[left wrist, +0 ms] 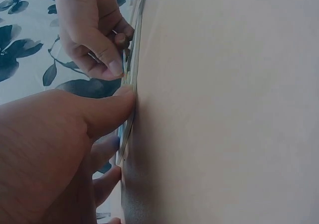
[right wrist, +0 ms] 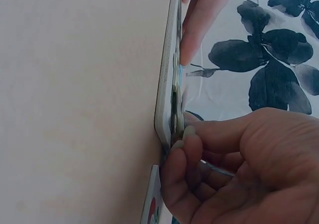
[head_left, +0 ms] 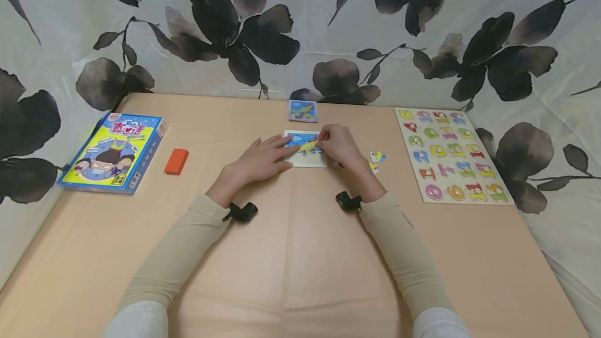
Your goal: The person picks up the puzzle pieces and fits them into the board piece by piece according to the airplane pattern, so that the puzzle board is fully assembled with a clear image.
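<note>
A small jigsaw puzzle board point(head_left: 306, 161) lies on the table between the hands, its blue picture with a yellow plane partly covered by fingers. My left hand point(head_left: 263, 159) rests on the board's left side with its fingers spread; in the left wrist view its thumb point(left wrist: 112, 109) lies along the near edge. At the right side of the picture, my right hand point(head_left: 344, 145) pinches a puzzle piece between thumb and fingertips. That piece is mostly hidden, and the right wrist view shows the fingertips point(right wrist: 192, 144) close against the board's corner. Several loose puzzle pieces point(head_left: 375, 159) lie right of this hand.
Behind the board is a small picture card point(head_left: 303, 111) with a similar plane. An orange block point(head_left: 176, 161) and a blue-and-yellow box point(head_left: 110, 155) lie to the left. On the right is a white sheet point(head_left: 453, 158) of colourful figures. A floral curtain point(head_left: 328, 35) hangs behind the table.
</note>
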Demonstrator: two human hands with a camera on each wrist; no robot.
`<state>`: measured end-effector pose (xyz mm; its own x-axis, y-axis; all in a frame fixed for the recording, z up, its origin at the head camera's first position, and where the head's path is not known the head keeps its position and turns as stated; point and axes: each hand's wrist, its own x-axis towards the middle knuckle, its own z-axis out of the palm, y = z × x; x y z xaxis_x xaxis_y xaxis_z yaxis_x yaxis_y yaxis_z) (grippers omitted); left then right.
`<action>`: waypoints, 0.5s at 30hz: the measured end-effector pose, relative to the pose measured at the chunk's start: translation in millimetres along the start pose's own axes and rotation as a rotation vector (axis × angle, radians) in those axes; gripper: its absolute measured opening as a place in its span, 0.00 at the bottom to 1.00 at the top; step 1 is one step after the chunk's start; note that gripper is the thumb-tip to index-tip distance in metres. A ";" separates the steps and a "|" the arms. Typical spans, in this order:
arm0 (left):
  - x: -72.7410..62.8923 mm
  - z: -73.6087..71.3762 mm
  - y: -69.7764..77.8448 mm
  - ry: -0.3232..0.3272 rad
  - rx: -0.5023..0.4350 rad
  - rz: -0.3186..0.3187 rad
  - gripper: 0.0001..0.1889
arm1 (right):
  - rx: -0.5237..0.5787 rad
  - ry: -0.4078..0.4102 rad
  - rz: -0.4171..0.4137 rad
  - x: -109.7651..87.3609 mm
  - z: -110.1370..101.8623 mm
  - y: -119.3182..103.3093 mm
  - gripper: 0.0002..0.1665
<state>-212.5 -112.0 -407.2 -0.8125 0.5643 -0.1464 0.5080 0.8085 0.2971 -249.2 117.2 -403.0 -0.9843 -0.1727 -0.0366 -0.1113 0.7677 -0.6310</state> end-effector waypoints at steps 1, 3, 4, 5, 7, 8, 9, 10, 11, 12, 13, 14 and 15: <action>-0.3 -0.4 0.0 -0.001 0.000 -0.002 0.29 | -0.001 0.004 0.000 0.0 0.3 -0.4 0.04; -0.8 -1.3 0.4 -0.002 -0.002 -0.003 0.29 | -0.007 0.006 0.000 0.0 0.6 -0.8 0.05; -1.0 -1.7 0.6 -0.002 -0.004 -0.004 0.29 | -0.004 0.006 0.006 0.1 0.6 -0.8 0.05; -1.0 -1.8 0.5 -0.002 -0.004 -0.003 0.30 | 0.003 0.003 0.015 0.1 0.6 -0.9 0.05; -0.9 -1.9 0.6 -0.004 -0.006 -0.002 0.30 | 0.019 -0.008 0.030 0.6 0.1 -0.4 0.05; -0.7 -1.7 0.4 -0.004 -0.007 -0.001 0.30 | 0.022 -0.015 0.034 0.6 -0.5 -0.2 0.05; -0.7 -1.6 0.3 -0.004 -0.009 -0.001 0.30 | 0.028 -0.023 0.037 0.7 -1.2 0.1 0.05; -0.6 -1.4 0.3 -0.006 -0.011 -0.001 0.30 | 0.032 -0.035 0.042 0.7 -1.9 0.5 0.05; -0.7 -1.4 0.4 -0.006 -0.012 0.000 0.30 | 0.033 -0.049 0.043 0.5 -2.8 0.7 0.05; -1.1 -1.7 0.7 -0.007 -0.015 -0.001 0.30 | 0.031 -0.064 0.044 0.4 -3.7 1.2 0.04; -1.4 -1.8 1.0 -0.008 -0.016 -0.001 0.30 | 0.026 -0.080 0.044 0.4 -4.9 1.6 0.04; -1.5 -1.8 1.2 -0.007 -0.018 -0.001 0.30 | 0.023 -0.099 0.045 0.4 -5.9 2.0 0.04; -1.8 -2.1 1.7 -0.008 -0.021 -0.001 0.30 | 0.022 -0.115 0.048 0.3 -6.9 2.4 0.04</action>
<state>-210.7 -112.0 -404.5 -0.8109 0.5645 -0.1540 0.5008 0.8057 0.3163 -250.6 123.3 -399.1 -0.9660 -0.2071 -0.1549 -0.0606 0.7635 -0.6430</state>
